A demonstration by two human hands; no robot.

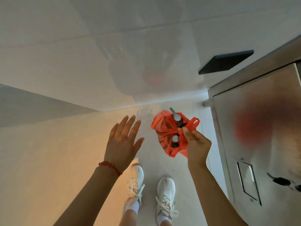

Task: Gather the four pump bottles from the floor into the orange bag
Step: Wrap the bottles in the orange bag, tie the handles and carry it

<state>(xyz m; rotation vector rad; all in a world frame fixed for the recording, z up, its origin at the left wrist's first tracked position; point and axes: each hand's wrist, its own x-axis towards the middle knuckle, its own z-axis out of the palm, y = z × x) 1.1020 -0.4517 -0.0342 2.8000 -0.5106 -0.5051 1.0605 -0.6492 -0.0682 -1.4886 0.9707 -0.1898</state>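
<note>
The right hand (196, 144) pinches the handles of the orange bag (164, 132), its grip clamped on the gathered plastic, so the bag hangs above the pale floor (65, 152) beside a steel cabinet (260, 128). Two grey pump heads (176, 117) poke out of the bag's mouth; the other bottles cannot be made out. Dark printing on the bag is too crumpled to read. The left hand (122, 144) is spread, fingers apart, holding nothing, with a red bead bracelet (110, 167) at its wrist. White sneakers (165, 193) stand below.

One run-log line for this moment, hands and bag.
right hand: pinching orange plastic bag handles, bag lifted | grey pump tops: two visible in bag | left hand: open, empty
</note>
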